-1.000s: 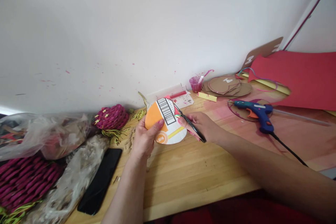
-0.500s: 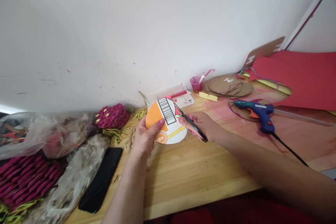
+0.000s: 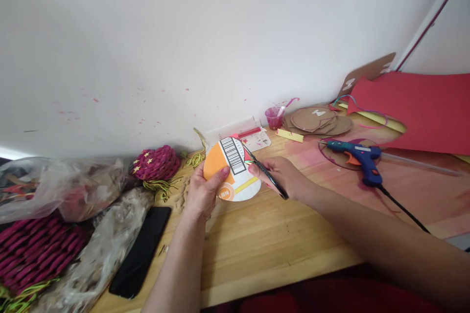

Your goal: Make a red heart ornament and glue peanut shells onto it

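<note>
In my left hand (image 3: pixel 204 187) is a round cardboard disc (image 3: pixel 238 185), its printed side showing orange and white areas, a barcode and a yellow stripe. The thumb presses on its face while the fingers are hidden behind. My right hand (image 3: pixel 281 174) grips a pair of black scissors (image 3: pixel 272 182), and their blades lie against the disc's upper right edge. Part of the blades is hidden, so how far apart they stand I cannot tell. A bit of pink shows at the disc's edge by the blades.
Right of my hands lie a blue glue gun (image 3: pixel 362 156), stacked cardboard discs (image 3: pixel 312 120), a pink cup (image 3: pixel 273 118) and red sheets (image 3: pixel 426 112). On the left are a black phone (image 3: pixel 141 252), plastic bags (image 3: pixel 99 254) and bundled magenta pieces (image 3: pixel 157 162). A white wall (image 3: pixel 220 34) stands behind.
Hardly anything differs: the view shifts very slightly, and the scissors and right hand sit a touch further left against the disc's edge. Both grips stay the same.
</note>
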The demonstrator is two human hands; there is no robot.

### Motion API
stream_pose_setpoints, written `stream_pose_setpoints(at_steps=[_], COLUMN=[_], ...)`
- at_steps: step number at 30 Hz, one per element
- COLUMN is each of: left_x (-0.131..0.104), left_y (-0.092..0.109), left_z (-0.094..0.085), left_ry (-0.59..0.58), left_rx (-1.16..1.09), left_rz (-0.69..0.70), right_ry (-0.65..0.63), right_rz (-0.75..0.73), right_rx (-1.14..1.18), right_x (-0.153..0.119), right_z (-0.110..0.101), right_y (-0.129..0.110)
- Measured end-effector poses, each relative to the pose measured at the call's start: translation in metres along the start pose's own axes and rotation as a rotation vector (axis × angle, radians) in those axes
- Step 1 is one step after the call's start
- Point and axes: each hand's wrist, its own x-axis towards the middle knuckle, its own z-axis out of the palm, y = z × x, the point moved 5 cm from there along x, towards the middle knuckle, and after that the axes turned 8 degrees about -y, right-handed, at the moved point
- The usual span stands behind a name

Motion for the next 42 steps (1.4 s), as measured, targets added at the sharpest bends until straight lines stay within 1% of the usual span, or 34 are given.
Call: stream_pose_setpoints(at_steps=[13,21,29,37,42], left_x=[0.0010,0.0017,0.0019,0.0011,0.0023], left_y=[0.0024,0.0034,0.0012,-0.0026,-0.0022], left_z=[-0.0046,-0.0061,-0.0089,-0.0026,-0.0059], left_ry=[-0.012,-0.011,0.059,0.073,0.068], left_rx=[0.002,0.012,-0.008,-0.028,-0.012], left_rz=[-0.007,-0.008,-0.011,-0.001,0.005], right_ry=[-0.012,-0.010,0.000,0.001,-0.013], right_rz=[-0.018,-0.011,-0.001,-0.013,-0.009], right_rx=[-0.024,-0.082,-0.077,-0.086,-0.098], right_x=[-0.0015,-0.0020,-0.0022,-0.0013,-0.0008], right_z=[0.0026,0.0042,0.0044,0.0052,0.0063], right_y=[-0.0030,-0.0055,-0.0064,-0.0044,-0.0043])
